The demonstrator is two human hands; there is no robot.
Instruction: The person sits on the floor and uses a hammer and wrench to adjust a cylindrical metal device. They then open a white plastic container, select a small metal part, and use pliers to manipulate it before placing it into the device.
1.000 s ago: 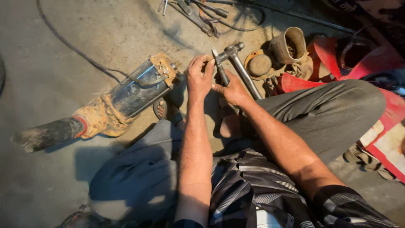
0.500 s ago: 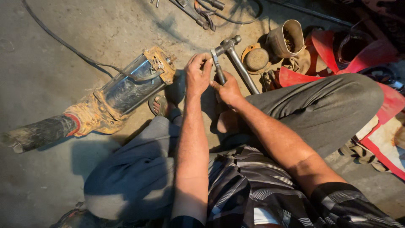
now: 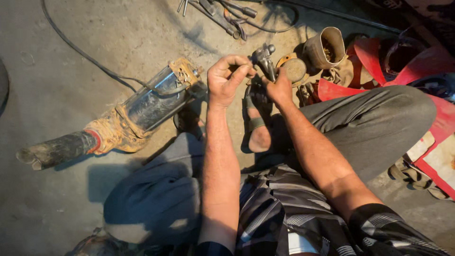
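Note:
My left hand (image 3: pixel 228 78) and my right hand (image 3: pixel 279 87) meet over my crossed legs and sandalled foot (image 3: pixel 256 128). Both grip a grey metal wrench-like tool (image 3: pixel 263 59) held nearly upright, its head pointing away from me. My right hand holds the tool's lower part; my left fingers curl at its side near the head. A rusty, mud-caked submersible pump (image 3: pixel 137 111) with a shiny steel barrel lies on the concrete floor (image 3: pixel 95 38) to the left of my hands, its black hose end pointing left.
A round rusty disc (image 3: pixel 295 70) and a dirty metal cup (image 3: pixel 324 47) sit just beyond my right hand. Loose hand tools (image 3: pixel 222 14) and a black cable (image 3: pixel 80 52) lie on the floor farther off. Red plastic pieces (image 3: pixel 426 61) crowd the right side.
The tool has been raised from a slanted lie to a nearly upright hold, and both hands have closed in around its head. The view has shifted slightly.

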